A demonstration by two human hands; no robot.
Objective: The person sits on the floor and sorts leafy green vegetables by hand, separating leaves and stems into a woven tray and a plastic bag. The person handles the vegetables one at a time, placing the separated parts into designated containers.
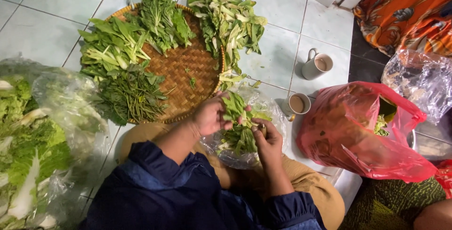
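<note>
My left hand (210, 115) grips a bunch of green leafy stalks (235, 107) over a clear plastic bag (275, 117) of the same greens in my lap. My right hand (267, 141) pinches the stem end of a stalk at the bag's right side. Both hands are close together, just in front of a round woven tray (188, 67). The tray carries piles of sorted leaves (117, 46) on its left and far side. I wear dark blue sleeves.
A heap of pale-stemmed greens (230, 20) lies on the floor tiles past the tray. A big clear bag of leafy cabbage (28, 135) sits at left. Two mugs (316, 65) (298, 103), a red plastic bag (362, 131), another clear bag (419, 79) and patterned orange cloth (405, 8) are at right.
</note>
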